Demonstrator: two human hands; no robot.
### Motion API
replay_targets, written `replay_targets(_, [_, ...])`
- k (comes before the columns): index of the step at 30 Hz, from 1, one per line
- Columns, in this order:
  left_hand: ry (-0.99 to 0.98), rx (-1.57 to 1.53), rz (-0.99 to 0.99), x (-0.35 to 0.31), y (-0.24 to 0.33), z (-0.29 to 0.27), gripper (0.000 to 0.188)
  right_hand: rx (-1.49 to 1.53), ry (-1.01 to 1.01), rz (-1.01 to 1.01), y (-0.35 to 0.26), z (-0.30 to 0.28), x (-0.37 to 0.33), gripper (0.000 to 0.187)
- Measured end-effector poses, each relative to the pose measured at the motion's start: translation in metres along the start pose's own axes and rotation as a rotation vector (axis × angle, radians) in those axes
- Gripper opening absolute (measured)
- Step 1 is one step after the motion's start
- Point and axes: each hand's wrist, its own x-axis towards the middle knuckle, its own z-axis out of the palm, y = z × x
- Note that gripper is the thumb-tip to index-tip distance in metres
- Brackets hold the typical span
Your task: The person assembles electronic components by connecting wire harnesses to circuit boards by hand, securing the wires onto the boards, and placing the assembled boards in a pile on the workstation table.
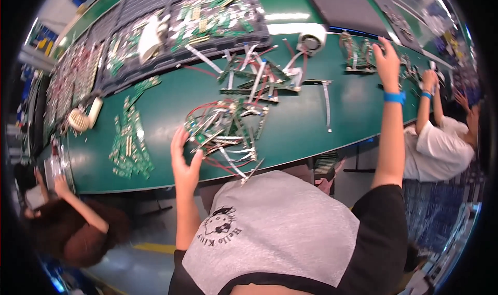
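Note:
A tangled pile of narrow green circuit boards with red wires and white ribbon cables (228,129) lies in front of me on the green table. My left hand (185,160) is at the left edge of this pile, thumb and fingers apart, with nothing visible between them. Farther back, a second heap of boards and cables (259,74) adjoins it. Off to the right, my right hand (386,67), with a blue wristband (395,97), is raised beside a standing group of boards (358,54). Its fingers are apart and I see nothing held in them.
Loose green boards (129,144) lie at left, near a cream handheld fan (83,117). Black trays (181,48) filled with boards line the back. A white roll (312,38) stands behind the heap. Co-workers sit at the left and right, one in a white shirt (438,150).

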Motion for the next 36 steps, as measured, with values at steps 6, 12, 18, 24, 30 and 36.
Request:
replay_targets(6, [-0.011, 0.028, 0.021, 0.000, -0.006, -0.003, 0.054, 0.600, -0.498, -0.536, -0.214, -0.034, -0.055, 0.043])
replay_targets(12, [0.089, -0.116, -0.018, -0.004, 0.000, -0.004, 0.053, 0.385, -0.710, -0.896, -0.292, 0.013, -0.102, 0.088])
replay_targets(18, [0.213, -0.199, -0.050, -0.012, -0.009, -0.022, 0.053, 0.068, -0.739, -0.927, -0.317, 0.058, -0.148, 0.117])
replay_targets(24, [0.231, -0.235, -0.034, -0.012, -0.008, -0.019, 0.056, -0.143, -0.839, -0.949, -0.326, 0.063, -0.161, 0.127])
replay_targets(30, [0.207, -0.210, 0.001, -0.011, -0.008, -0.019, 0.061, -0.011, -0.773, -0.957, -0.314, 0.073, -0.159, 0.123])
replay_targets(36, [0.179, -0.169, 0.006, -0.011, -0.006, -0.019, 0.059, 0.106, -0.809, -0.896, -0.315, 0.075, -0.155, 0.089])
